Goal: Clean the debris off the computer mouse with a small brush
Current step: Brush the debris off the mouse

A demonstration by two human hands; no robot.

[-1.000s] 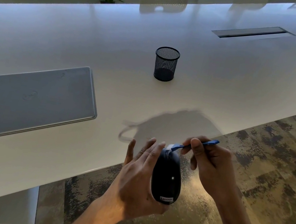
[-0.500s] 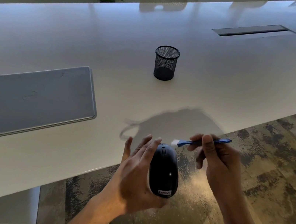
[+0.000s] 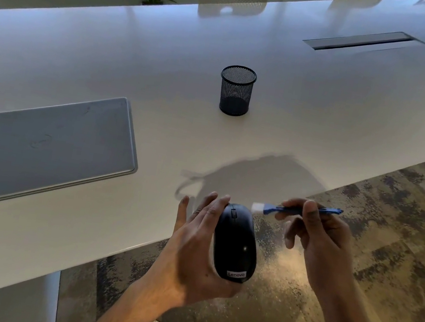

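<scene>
A black computer mouse [image 3: 235, 244] with a white label at its near end rests in my left hand [image 3: 195, 247], held in the air over the table's front edge with its top facing up. My right hand [image 3: 314, 232] pinches a small blue brush [image 3: 295, 210] with white bristles. The bristles point left and hover just right of the mouse's far end, near the scroll wheel, a little apart from it.
A closed grey laptop [image 3: 41, 145] lies on the white table [image 3: 325, 109] at the left. A black mesh pen cup [image 3: 235, 90] stands at the middle. A cable slot [image 3: 361, 41] sits far right. Patterned carpet [image 3: 401, 246] lies below, beside my shoes.
The brush has lifted off the mouse's far end and swung out to the right. My left hand has kept the mouse in about the same place.
</scene>
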